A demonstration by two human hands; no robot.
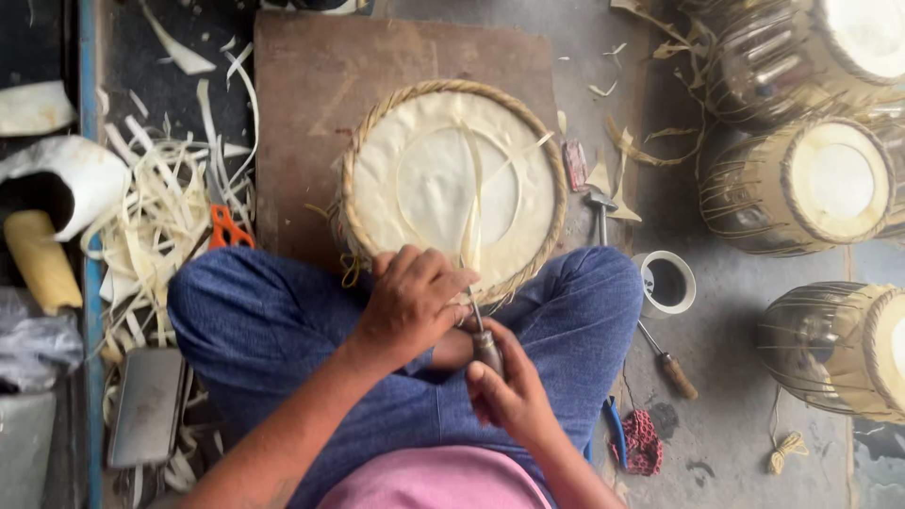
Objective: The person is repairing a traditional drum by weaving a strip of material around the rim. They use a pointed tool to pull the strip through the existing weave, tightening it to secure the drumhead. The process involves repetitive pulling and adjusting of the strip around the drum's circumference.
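Note:
A round drum head (451, 184) of pale hide with a braided rim rests against my crossed legs in blue trousers. A thin pale hide strip (471, 212) runs across its middle toward the near rim. My left hand (412, 300) presses on the near rim, fingers curled over the strip's end. Just below it, my right hand (509, 394) grips the handle of a small awl-like tool (484, 341), whose metal tip points up at the rim beside my left fingers.
The drum lies on a brown board (311, 85). Pale hide shavings (156, 212) and orange-handled scissors (226, 229) are at left. A hammer (600, 209), a small cup (666, 283), a wooden-handled tool (671, 369) and several finished drums (801, 184) are at right.

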